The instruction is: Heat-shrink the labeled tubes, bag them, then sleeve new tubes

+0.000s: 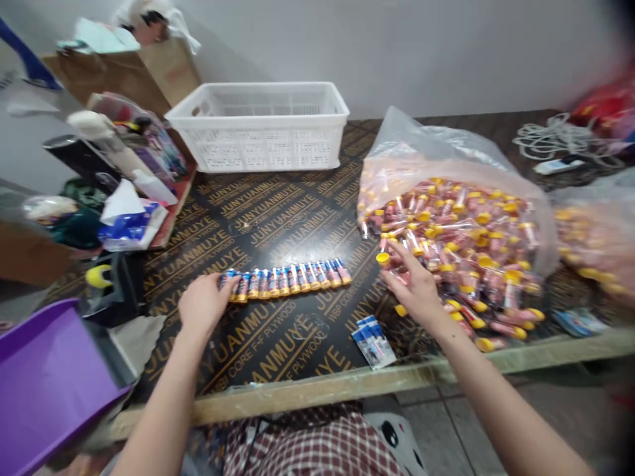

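Small tubes with blue tops and orange-yellow bottoms stand side by side in a row [292,279] on the dark printed table. My left hand [204,301] is at the row's left end, its fingers closed against the end tubes. My right hand [414,284] reaches to the edge of a heap of pink tubes with yellow caps [476,231], its thumb and fingers around a yellow-capped tube [382,258]. The heap spills from a clear plastic bag [436,145]. Blue-and-white packets [374,344] lie between my hands, near the table's front edge.
A white plastic basket [262,139] stands at the back. Bottles, tissues [129,221] and a paper bag [124,76] crowd the left, with a purple tray [54,383] in front. At right are a white cable [565,139] and another bag of tubes [600,231].
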Demonstrator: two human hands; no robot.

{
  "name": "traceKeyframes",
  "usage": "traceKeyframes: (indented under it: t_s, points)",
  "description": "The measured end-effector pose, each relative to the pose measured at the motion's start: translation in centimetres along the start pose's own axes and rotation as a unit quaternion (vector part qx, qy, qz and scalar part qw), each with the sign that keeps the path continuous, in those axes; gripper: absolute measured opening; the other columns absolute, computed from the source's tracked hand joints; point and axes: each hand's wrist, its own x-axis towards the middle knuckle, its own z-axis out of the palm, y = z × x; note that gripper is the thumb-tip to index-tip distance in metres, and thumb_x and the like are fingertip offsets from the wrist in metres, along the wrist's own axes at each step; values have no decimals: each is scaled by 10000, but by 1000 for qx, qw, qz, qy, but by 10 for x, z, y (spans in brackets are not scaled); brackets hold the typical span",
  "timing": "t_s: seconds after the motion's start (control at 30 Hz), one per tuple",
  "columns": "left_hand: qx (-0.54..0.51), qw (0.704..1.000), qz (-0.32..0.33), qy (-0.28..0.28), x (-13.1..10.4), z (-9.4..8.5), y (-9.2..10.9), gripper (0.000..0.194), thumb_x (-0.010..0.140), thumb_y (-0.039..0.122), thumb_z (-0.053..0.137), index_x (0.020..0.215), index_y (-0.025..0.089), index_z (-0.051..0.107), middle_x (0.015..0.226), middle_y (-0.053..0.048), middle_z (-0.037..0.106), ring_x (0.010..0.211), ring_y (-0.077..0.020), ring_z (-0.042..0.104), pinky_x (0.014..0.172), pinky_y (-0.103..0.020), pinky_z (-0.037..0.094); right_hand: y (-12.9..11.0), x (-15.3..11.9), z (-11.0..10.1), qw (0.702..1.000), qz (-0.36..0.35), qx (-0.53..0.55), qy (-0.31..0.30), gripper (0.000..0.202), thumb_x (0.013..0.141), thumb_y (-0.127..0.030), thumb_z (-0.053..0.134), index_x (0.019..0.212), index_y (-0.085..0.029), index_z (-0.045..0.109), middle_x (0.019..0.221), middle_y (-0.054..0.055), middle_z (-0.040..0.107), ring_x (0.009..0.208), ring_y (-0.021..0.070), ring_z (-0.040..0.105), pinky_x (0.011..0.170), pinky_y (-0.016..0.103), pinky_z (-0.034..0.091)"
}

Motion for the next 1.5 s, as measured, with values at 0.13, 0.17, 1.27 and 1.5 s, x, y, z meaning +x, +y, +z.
traceKeyframes:
  t_s: [0.13,0.17,1.27,1.5]
  points:
    - [-135,978,39,154,-26,8,37,460,835,490,460,1074,136,632,1069,-166,621,957,-304,577,804,-384,435,-11,-36,-20,992,107,50,51,568,829,-333,552,1359,-249,365,941,45,611,749,162,572,703,317,487]
    - [-192,969,69,141,-38,13,54,399,837,459,478,1022,149,650,1013,-137,639,918,-266,588,809,-355,435,-12,-43,-22,987,128,73,59,589,819,-342,569,1361,-247,359,900,37,608,705,156,558,666,309,488]
    - [-707,634,-100,-298,-101,58,144,339,524,198,745,741,168,486,568,26,617,503,-114,580,556,-237,486,-32,-103,-6,957,165,231,56,240,834,-253,577,1069,-263,627,1073,45,610,941,163,597,783,268,526]
    - [-760,568,-158,-274,-88,45,132,326,492,248,815,709,97,624,650,-16,649,546,-86,591,537,-184,503,-45,-107,12,968,116,222,30,275,842,-201,560,1099,-278,620,1143,48,597,1049,184,564,862,309,504]
